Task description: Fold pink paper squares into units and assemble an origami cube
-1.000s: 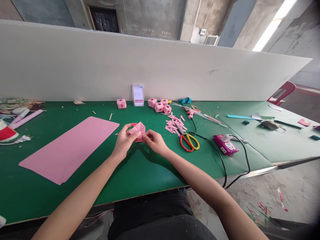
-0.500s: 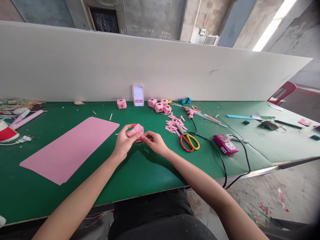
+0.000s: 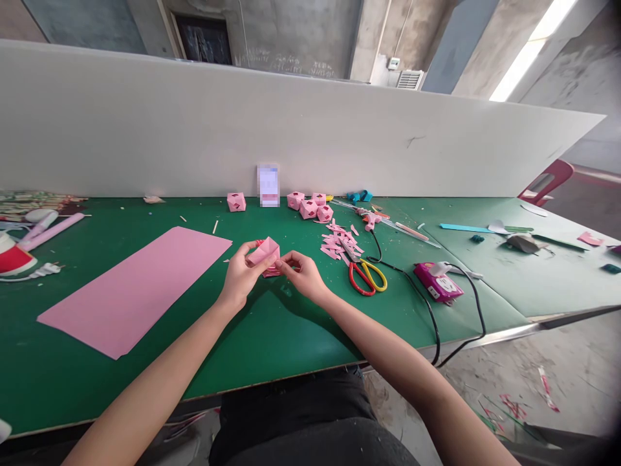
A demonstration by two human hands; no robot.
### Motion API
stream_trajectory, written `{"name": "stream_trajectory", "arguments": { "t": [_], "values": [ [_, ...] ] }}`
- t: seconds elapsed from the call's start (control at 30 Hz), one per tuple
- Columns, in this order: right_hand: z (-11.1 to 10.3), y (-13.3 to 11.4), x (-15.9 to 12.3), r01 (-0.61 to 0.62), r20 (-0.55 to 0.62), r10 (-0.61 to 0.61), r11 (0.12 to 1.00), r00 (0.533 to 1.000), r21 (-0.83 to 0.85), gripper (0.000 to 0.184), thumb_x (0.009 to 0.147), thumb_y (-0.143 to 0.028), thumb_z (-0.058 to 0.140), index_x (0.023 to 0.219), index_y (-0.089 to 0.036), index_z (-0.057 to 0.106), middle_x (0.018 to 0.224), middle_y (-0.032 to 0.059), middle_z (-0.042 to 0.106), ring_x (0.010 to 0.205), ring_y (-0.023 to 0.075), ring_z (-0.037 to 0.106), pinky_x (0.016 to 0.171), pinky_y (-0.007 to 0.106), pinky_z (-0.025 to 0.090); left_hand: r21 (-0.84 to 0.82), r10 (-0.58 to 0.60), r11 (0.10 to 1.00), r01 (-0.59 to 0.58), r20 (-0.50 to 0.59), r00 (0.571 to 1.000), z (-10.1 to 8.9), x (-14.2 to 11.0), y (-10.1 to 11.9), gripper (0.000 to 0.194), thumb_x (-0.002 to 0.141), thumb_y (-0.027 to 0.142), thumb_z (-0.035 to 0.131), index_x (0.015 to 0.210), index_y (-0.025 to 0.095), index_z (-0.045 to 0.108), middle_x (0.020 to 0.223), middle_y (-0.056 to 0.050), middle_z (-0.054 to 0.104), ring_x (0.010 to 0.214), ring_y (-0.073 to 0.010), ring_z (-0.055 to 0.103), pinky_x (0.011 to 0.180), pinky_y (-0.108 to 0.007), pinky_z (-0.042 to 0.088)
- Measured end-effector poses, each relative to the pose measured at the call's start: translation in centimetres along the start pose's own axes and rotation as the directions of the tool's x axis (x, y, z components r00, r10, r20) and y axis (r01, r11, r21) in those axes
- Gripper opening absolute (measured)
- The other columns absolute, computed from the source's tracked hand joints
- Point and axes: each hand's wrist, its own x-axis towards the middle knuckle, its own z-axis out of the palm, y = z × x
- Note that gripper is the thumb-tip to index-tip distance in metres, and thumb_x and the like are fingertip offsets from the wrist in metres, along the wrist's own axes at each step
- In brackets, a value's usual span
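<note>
My left hand [image 3: 239,277] is wrapped round a folded pink paper piece [image 3: 266,251], its thumb pressed along the near side. An open, box-like hollow with creased walls shows at the top of this piece. At its right edge my right hand [image 3: 301,274] is closed in a pinch, the thumb and forefinger tips at the paper. Just beneath the held piece, a stack of folded pink strips [image 3: 272,272] shows in part. The fingers of my left hand behind the paper are mostly hidden.
Flat pink sheets [image 3: 140,285] lie left. Pink paper cubes [image 3: 308,208] sit behind, near a propped-up phone [image 3: 268,186]. To the right are pink strips [image 3: 339,241], scissors [image 3: 367,277], a pink glue gun [image 3: 371,220] and a purple power socket [image 3: 439,282] with a black cable.
My right fingers have drawn slightly back to the right along the paper's edge. The left hand stays almost where it was, and more of the stack beneath shows.
</note>
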Motion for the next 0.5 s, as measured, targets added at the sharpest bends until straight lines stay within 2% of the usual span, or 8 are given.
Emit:
{"name": "stream_trajectory", "arguments": {
  "t": [0.1, 0.5],
  "values": [
    [-0.09, -0.02, 0.05, -0.019, -0.013, 0.019, 0.999, 1.000, 0.030, 0.045, 0.079, -0.063, 0.069, 0.081, -0.019, 0.062, 0.075, 0.0018, 0.064, 0.069, 0.0147, 0.058, 0.058, 0.025, 0.043, -0.010, -0.007, 1.000, 0.007, 0.000, 1.000, 0.02, 0.02, -0.06, 0.064, 0.063, 0.045, 0.088, 0.115, 0.018, 0.062, 0.093, -0.006, 0.075, 0.084, -0.0236, 0.072, 0.073, -0.033, 0.058],
    [-0.30, 0.50, 0.49, -0.075, 0.052, 0.069, 0.990, 0.996, 0.121, 0.047, 0.069, -0.060, 0.079, 0.073, -0.018, 0.060, 0.070, -0.0003, 0.062, 0.063, 0.0121, 0.053, 0.057, 0.024, 0.042, -0.029, -0.023, 0.999, 0.023, -0.003, 1.000, -0.02, -0.11, -0.07, 0.066, 0.062, 0.042, 0.089, 0.116, 0.018, 0.061, 0.090, -0.008, 0.077, 0.078, -0.0241, 0.073, 0.072, -0.035, 0.058]
  ]
}}
